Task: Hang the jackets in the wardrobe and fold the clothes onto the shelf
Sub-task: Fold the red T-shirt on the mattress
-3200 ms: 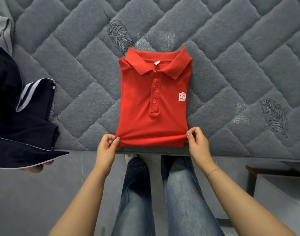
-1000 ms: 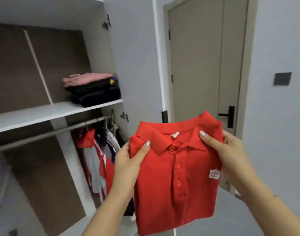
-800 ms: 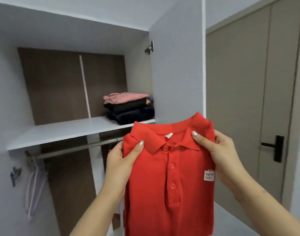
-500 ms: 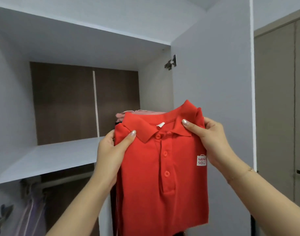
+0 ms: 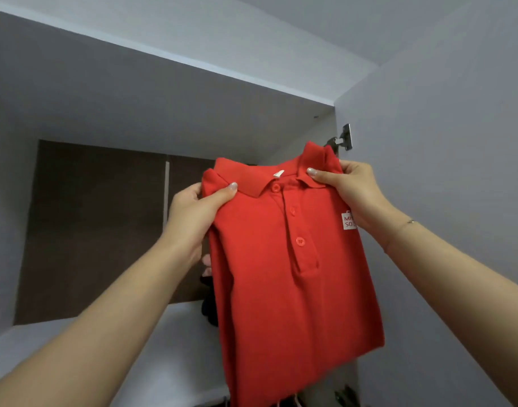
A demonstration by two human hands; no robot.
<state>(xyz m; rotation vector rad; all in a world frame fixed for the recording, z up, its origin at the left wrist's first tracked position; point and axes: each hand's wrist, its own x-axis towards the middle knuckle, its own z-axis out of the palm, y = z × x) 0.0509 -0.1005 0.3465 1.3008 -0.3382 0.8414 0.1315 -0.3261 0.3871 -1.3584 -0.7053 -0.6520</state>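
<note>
A: We hold the folded red polo shirt up in front of the open wardrobe, and it hangs free, above the white shelf.

B: Yes. Our left hand grips the shirt at the left shoulder; the thumb lies on the front of the collar and the fingers go behind the cloth.

A: And our right hand grips the right shoulder in the same way, with the thumb pressed on the collar. A thin bracelet sits on that wrist.

B: The shirt faces us, with its three buttons and a small white label that the right hand half covers.

A: Behind the shirt we see only a little of the stack of clothes on the shelf: something pink above something dark. We cannot tell if the shirt touches it.

B: To the right stands the open wardrobe door with its metal hinge, just above our right hand.
</note>
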